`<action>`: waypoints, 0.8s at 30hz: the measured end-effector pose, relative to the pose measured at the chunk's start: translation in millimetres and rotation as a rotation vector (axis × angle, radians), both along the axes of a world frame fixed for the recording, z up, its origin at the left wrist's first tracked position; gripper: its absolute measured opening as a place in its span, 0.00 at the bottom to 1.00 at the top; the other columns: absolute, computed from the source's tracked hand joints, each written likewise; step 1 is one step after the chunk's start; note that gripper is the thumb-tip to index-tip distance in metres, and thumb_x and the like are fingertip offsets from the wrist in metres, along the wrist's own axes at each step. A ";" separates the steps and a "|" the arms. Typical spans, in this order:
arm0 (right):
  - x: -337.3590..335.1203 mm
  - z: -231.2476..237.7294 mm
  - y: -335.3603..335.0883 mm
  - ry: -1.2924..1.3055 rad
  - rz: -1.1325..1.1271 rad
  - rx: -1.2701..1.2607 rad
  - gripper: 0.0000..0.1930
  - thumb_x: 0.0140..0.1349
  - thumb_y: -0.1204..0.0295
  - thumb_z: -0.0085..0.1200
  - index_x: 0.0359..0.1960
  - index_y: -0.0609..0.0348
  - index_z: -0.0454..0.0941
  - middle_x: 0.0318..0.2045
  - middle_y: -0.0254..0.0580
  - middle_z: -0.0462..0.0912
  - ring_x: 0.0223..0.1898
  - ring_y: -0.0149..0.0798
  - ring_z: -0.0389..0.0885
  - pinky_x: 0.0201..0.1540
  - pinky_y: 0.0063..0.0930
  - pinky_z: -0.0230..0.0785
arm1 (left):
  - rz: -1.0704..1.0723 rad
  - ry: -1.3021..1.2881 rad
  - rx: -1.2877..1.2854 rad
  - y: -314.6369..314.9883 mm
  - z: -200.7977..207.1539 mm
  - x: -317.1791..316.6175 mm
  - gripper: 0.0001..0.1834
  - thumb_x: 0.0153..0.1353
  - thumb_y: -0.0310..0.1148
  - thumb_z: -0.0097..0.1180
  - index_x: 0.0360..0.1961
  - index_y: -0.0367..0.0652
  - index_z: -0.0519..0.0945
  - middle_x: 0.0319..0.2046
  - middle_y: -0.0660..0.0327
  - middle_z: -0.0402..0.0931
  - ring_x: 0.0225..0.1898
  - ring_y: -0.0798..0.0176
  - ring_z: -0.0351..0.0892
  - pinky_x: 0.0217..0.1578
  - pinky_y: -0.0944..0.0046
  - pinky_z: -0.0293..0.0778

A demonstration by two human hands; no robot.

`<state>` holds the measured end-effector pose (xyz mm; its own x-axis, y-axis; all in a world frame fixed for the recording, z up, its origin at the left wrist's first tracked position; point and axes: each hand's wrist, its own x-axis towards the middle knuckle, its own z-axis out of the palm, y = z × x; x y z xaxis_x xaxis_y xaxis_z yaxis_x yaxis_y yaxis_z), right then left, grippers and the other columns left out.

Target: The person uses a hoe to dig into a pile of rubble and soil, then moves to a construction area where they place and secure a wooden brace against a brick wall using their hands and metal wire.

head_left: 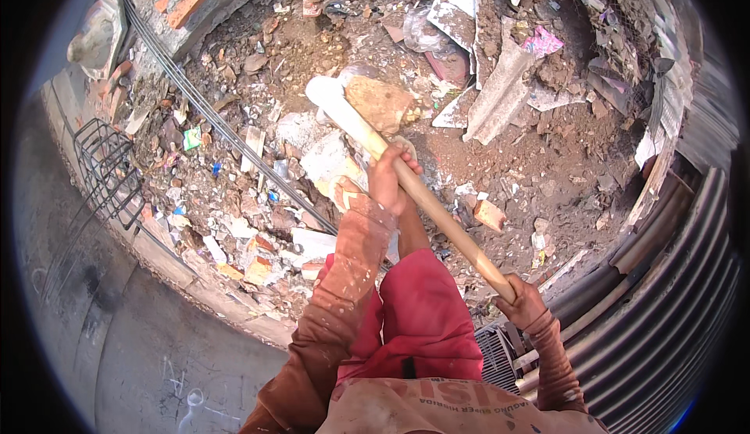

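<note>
A long wooden-handled tool, seemingly a hoe (437, 209), runs slantwise across the view from upper left to lower right. Its far end is washed out by sunlight, and a flat tan plate (379, 103) beside it looks like the blade; I cannot tell how the two join. My left hand (391, 172) is wrapped round the upper part of the handle. Lower down, my right hand (522, 304) grips the near end. Under the handle lies a heap of soil and rubble (547, 170). One bare foot (344, 192) shows beside my left wrist.
Broken white and grey sheets (500, 94) lie at the upper right. Thin metal rods (211, 106) cross the left side towards my feet. A bent wire frame (105, 164) stands at the left edge, brick masonry (183, 4) at the upper left, corrugated metal (664, 309) at the right.
</note>
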<state>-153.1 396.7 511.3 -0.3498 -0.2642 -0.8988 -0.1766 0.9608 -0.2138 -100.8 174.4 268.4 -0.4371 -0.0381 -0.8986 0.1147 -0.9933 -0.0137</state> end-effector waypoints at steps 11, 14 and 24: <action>94.0 109.0 108.4 0.123 -0.347 0.224 0.08 0.45 0.77 0.59 0.25 0.59 0.71 0.20 0.30 0.72 0.24 0.24 0.68 0.28 0.24 0.66 | -0.168 0.030 0.116 105.5 126.1 12.5 0.12 0.50 0.24 0.53 0.35 0.40 0.64 0.22 0.62 0.68 0.19 0.66 0.71 0.21 0.68 0.71; 54.1 -23.9 -35.4 -0.085 -0.271 0.014 0.20 0.44 0.66 0.65 0.36 0.60 0.71 0.15 0.38 0.70 0.18 0.29 0.66 0.23 0.26 0.65 | -0.201 -0.135 -0.268 -12.7 32.7 1.8 0.13 0.52 0.27 0.53 0.37 0.42 0.65 0.21 0.63 0.67 0.16 0.69 0.69 0.16 0.69 0.71; 117.8 -129.0 -166.9 -0.224 -0.663 -0.424 0.18 0.46 0.72 0.64 0.36 0.63 0.69 0.25 0.31 0.69 0.26 0.25 0.67 0.30 0.21 0.65 | -0.402 -0.345 -0.466 -107.4 -25.1 41.8 0.11 0.48 0.25 0.54 0.31 0.39 0.66 0.15 0.62 0.66 0.09 0.67 0.65 0.08 0.67 0.65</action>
